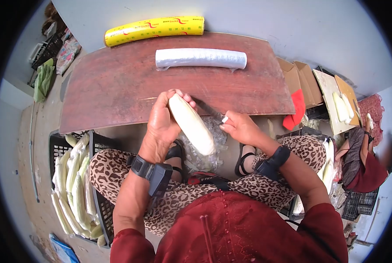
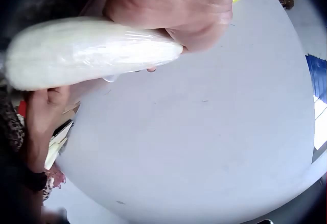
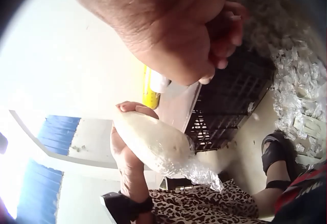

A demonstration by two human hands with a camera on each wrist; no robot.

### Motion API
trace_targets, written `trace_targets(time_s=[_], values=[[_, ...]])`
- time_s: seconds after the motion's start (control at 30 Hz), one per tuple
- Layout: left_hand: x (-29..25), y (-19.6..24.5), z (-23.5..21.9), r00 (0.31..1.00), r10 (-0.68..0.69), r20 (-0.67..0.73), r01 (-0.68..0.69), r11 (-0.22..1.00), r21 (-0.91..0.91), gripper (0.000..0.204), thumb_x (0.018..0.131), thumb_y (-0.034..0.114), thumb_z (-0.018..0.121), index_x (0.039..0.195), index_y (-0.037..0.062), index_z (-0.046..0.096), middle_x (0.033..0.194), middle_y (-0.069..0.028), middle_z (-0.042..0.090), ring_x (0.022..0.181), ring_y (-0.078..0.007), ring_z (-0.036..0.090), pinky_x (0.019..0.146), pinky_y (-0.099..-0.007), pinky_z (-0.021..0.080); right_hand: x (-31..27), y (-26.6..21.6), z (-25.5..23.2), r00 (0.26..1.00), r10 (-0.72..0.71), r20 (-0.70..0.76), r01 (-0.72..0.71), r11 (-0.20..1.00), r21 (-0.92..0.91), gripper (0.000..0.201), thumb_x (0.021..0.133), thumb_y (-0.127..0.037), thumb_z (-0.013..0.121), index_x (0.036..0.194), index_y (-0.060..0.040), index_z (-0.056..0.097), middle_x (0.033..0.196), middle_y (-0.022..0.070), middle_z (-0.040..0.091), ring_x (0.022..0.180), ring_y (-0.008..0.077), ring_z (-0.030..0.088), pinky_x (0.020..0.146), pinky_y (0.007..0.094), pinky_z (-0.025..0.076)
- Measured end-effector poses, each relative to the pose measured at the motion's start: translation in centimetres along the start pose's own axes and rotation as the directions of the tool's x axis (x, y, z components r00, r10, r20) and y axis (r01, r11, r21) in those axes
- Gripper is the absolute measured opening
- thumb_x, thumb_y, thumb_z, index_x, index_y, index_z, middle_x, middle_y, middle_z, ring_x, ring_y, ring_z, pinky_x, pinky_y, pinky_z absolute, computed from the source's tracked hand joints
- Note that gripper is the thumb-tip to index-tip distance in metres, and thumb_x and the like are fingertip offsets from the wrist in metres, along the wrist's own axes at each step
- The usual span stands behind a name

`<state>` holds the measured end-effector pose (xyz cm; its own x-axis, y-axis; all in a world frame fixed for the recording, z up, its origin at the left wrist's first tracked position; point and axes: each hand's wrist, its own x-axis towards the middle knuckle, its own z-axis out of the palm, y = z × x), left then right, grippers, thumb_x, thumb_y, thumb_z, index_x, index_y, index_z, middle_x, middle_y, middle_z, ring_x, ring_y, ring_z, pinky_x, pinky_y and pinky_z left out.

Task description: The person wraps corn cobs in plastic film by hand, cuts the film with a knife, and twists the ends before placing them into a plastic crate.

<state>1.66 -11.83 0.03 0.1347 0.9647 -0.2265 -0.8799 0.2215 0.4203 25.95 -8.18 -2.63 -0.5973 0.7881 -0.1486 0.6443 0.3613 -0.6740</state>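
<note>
A long, thick, whitish vegetable (image 1: 191,126) lies slanted in my left hand (image 1: 163,115), which grips its upper end. Glossy cling film (image 2: 148,45) covers part of it in the left wrist view. Twisted film (image 3: 204,175) hangs off its lower end in the right wrist view. My right hand (image 1: 243,128) is just to the right of the vegetable, fingers curled, with a small white patch at the fingertips. A blurred dark strip (image 1: 207,107) runs from there toward the left fingertips; I cannot tell whether the right hand holds it.
A brown table (image 1: 112,83) bears a yellow printed roll (image 1: 156,30) and a white film roll (image 1: 200,58). Black crates (image 1: 103,175) of long pale-green vegetables (image 1: 78,193) stand left. Crumpled film (image 1: 200,158) litters the floor between the feet. Another person (image 1: 362,162) is at the far right.
</note>
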Motion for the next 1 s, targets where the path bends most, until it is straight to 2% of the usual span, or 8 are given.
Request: trace_targets(time_s=[0.07, 0.13, 0.17, 0.4, 0.53, 0.77, 0.9, 1.0], values=[[0.2, 0.5, -0.1, 0.998, 0.022, -0.059, -0.025, 0.998, -0.054, 0.013, 0.090, 0.020, 0.050, 0.085, 0.0087, 0.055, 0.083, -0.0074, 0.058, 0.082, -0.0253, 0.058, 0.084, -0.0435, 0.049, 0.4, 0.4, -0.4, 0.989, 0.133, 0.066, -0.147, 0.927, 0.346, 0.033, 0.092, -0.032, 0.064, 0.087, -0.0009, 0.056, 0.074, 0.0089, 0.064, 0.063, 0.0155, 0.062, 0.052, 0.0316, 0.050], [0.2, 0.7, -0.1, 0.990, 0.052, -0.129, -0.062, 0.995, -0.075, 0.012, 0.089, 0.019, 0.050, 0.085, 0.0086, 0.054, 0.083, -0.0074, 0.058, 0.082, -0.0255, 0.057, 0.085, -0.0439, 0.049, 0.3, -1.6, -2.0, 0.912, 0.277, 0.302, -0.409, 0.646, 0.645, 0.035, 0.093, -0.036, 0.064, 0.084, -0.0031, 0.057, 0.075, 0.0029, 0.064, 0.058, 0.0056, 0.057, 0.047, 0.0214, 0.048], [0.1, 0.8, 0.0, 0.987, 0.061, -0.147, -0.074, 0.994, -0.086, 0.012, 0.089, 0.018, 0.050, 0.085, 0.0083, 0.054, 0.083, -0.0073, 0.058, 0.082, -0.0257, 0.057, 0.085, -0.0441, 0.048, 0.3, -1.5, -1.7, 0.924, 0.244, 0.293, -0.381, 0.575, 0.724, 0.038, 0.093, -0.039, 0.063, 0.092, -0.0018, 0.059, 0.078, 0.0072, 0.065, 0.051, 0.0032, 0.054, 0.040, 0.0147, 0.044], [0.9, 1.2, -0.4, 0.949, 0.152, -0.278, -0.192, 0.974, -0.123, 0.009, 0.088, 0.014, 0.050, 0.086, 0.0054, 0.054, 0.084, -0.0078, 0.058, 0.085, -0.0270, 0.057, 0.086, -0.0433, 0.049, -0.5, -3.5, 0.8, 0.955, -0.019, 0.295, -0.276, 0.300, 0.913, 0.059, 0.087, -0.043, 0.070, 0.115, 0.0058, 0.051, 0.091, 0.0161, 0.064, 0.054, 0.0073, 0.057, 0.038, 0.0170, 0.043], [1.5, 0.9, -1.5, 0.938, 0.151, -0.311, -0.185, 0.979, -0.084, 0.014, 0.092, 0.015, 0.048, 0.090, 0.0031, 0.055, 0.086, -0.0111, 0.058, 0.086, -0.0286, 0.058, 0.087, -0.0432, 0.050, -0.7, -3.4, 0.2, 0.923, -0.050, 0.381, -0.317, 0.458, 0.831, 0.050, 0.088, -0.030, 0.071, 0.115, 0.0053, 0.050, 0.089, 0.0123, 0.065, 0.059, 0.0076, 0.060, 0.039, 0.0169, 0.043], [1.2, 1.3, -0.6, 0.925, 0.242, -0.292, -0.136, 0.930, 0.341, 0.015, 0.094, 0.008, 0.043, 0.100, 0.0012, 0.055, 0.088, -0.0148, 0.062, 0.081, -0.0304, 0.065, 0.077, -0.0400, 0.055, -0.8, -2.7, -0.9, 0.940, 0.012, 0.341, -0.304, 0.481, 0.822, 0.040, 0.087, -0.025, 0.072, 0.105, 0.0054, 0.054, 0.085, 0.0109, 0.064, 0.051, 0.0044, 0.053, 0.035, 0.0179, 0.039], [1.7, 0.8, -2.1, 0.898, 0.383, -0.219, -0.146, 0.727, 0.671, 0.016, 0.097, 0.011, 0.043, 0.096, 0.0048, 0.058, 0.082, -0.0078, 0.063, 0.075, -0.0191, 0.065, 0.066, -0.0286, 0.053, -0.6, -2.3, -2.3, 0.923, 0.064, 0.379, -0.364, 0.465, 0.807, 0.043, 0.085, -0.028, 0.073, 0.103, 0.0063, 0.054, 0.083, 0.0123, 0.063, 0.050, 0.0044, 0.050, 0.038, 0.0177, 0.039], [1.1, -0.4, -1.8, 0.875, 0.479, 0.072, -0.128, 0.086, 0.988, 0.020, 0.098, 0.015, 0.043, 0.091, 0.0026, 0.057, 0.073, -0.0064, 0.061, 0.074, -0.0168, 0.064, 0.062, -0.0308, 0.050, -0.4, -1.6, -2.6, 0.916, 0.055, 0.396, -0.384, 0.401, 0.832, 0.044, 0.085, -0.028, 0.073, 0.103, 0.0076, 0.054, 0.083, 0.0140, 0.062, 0.050, 0.0042, 0.048, 0.040, 0.0171, 0.039]])
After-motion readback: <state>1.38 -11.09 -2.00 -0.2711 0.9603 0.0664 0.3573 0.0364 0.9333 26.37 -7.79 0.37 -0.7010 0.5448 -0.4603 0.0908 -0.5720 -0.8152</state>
